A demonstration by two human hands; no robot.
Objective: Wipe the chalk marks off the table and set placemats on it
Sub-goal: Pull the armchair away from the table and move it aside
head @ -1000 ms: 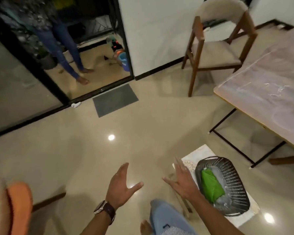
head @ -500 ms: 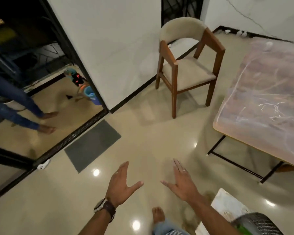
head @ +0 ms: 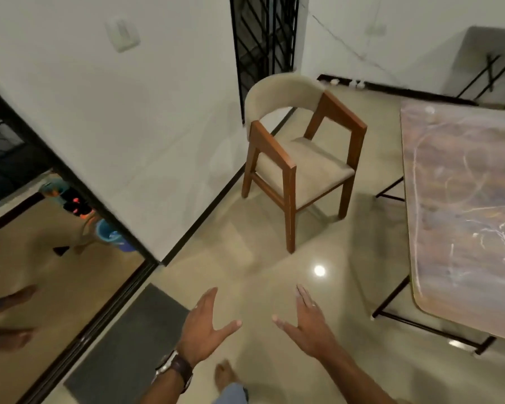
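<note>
Both hands are being held out low in front of the body, over the glossy beige floor (head: 245, 249). The left hand (head: 203, 328) is being kept released, its fingers (head: 209, 297) stretched forward together and the thumb spread out to the right; nothing is being grasped. A dark-strapped watch (head: 175, 370) is being worn on the left wrist. The right hand (head: 312, 330) is likewise being held released and empty, its fingers (head: 303, 295) extended and the thumb pointing toward the left hand. The two hands are being kept near each other but apart, palms turned partly inward.

The table (head: 464, 217) is being seen at the right edge of the view, well apart from both hands. Its wood-toned top is being shown covered with pale chalk marks (head: 490, 228), as scribbled lines and smears across most of the visible surface. It is being carried on a thin black metal frame (head: 420, 325).

A wooden chair (head: 301, 161) with a beige padded seat and curved back is being seen standing upright between the white wall (head: 114, 112) and the table, touching neither. A grey doormat (head: 123, 345) is lying on the floor to the left of the left hand, just beside a dark sliding door frame (head: 79, 336). A bare foot (head: 225, 377) is being seen below the hands at the bottom edge.
</note>
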